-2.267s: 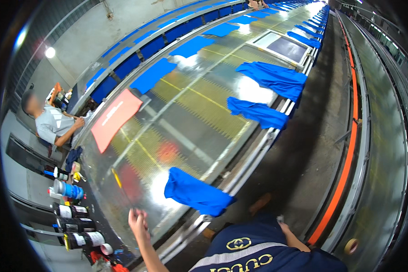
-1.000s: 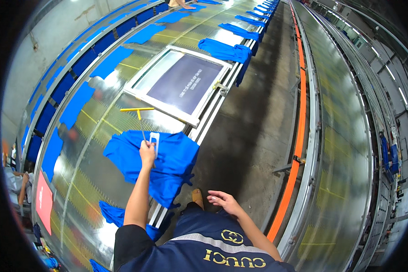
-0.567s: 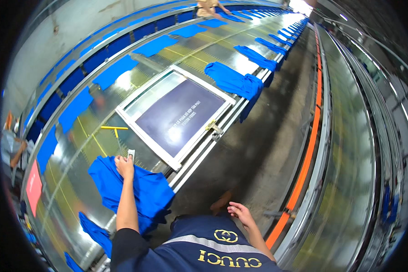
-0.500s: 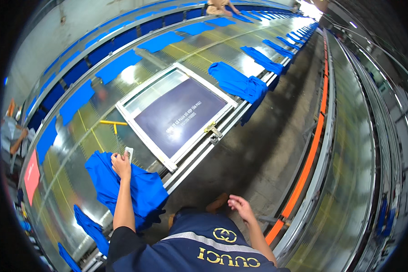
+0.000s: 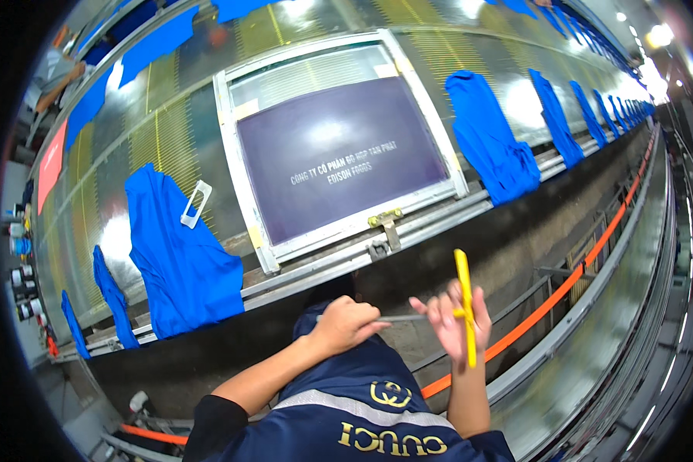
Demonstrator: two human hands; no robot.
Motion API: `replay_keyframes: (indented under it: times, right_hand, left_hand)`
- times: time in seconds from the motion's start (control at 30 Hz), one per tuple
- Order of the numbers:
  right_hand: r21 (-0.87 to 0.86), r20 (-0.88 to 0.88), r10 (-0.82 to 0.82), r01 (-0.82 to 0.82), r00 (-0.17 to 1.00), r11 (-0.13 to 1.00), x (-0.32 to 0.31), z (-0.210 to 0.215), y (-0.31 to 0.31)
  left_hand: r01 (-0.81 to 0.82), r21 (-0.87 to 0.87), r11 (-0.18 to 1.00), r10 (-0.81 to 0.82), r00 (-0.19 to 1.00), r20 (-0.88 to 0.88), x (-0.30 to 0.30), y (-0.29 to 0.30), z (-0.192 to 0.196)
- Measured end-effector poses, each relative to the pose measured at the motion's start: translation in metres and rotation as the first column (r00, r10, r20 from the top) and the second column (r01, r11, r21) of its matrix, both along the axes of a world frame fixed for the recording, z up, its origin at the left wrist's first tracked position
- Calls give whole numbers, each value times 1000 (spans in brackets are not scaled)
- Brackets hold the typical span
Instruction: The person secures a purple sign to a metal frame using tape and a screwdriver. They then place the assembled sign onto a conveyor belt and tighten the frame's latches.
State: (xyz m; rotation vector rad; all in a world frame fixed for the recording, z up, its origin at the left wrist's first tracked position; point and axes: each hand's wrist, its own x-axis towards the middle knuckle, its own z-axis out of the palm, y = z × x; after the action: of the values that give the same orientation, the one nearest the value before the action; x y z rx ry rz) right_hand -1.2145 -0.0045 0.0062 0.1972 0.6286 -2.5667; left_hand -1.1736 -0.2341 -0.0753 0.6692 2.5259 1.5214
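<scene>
Yellow T-shaped tool held in both hands, close to the chest.

The left hand [image 5: 345, 323] was clamped on the grey handle end; the right hand [image 5: 456, 319], fingers closed, gripped the junction with the upright yellow bar [image 5: 463, 300]. The handle ran crosswise. Beyond, upward, lay the printing frame [image 5: 339, 150] and a blue shirt [image 5: 179, 254].

Open air lies between both hands and the table rail [image 5: 339, 266]; beyond it, the screen frame [image 5: 339, 146] blocks the table.
</scene>
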Motion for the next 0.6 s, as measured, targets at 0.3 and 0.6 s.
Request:
replay_keyframes:
  times: [0.3, 0.6]
  right_hand:
    - [160, -31, 43, -38, 999, 986, -97, 45, 74]
    - [262, -221, 80, -20, 972, 965, -250, 44, 47]
  left_hand:
    - [-46, 188, 981, 31, 996, 80, -150, -12, -10]
    - [-423, -582, 695, 462, 882, -89, -242, -50, -104]
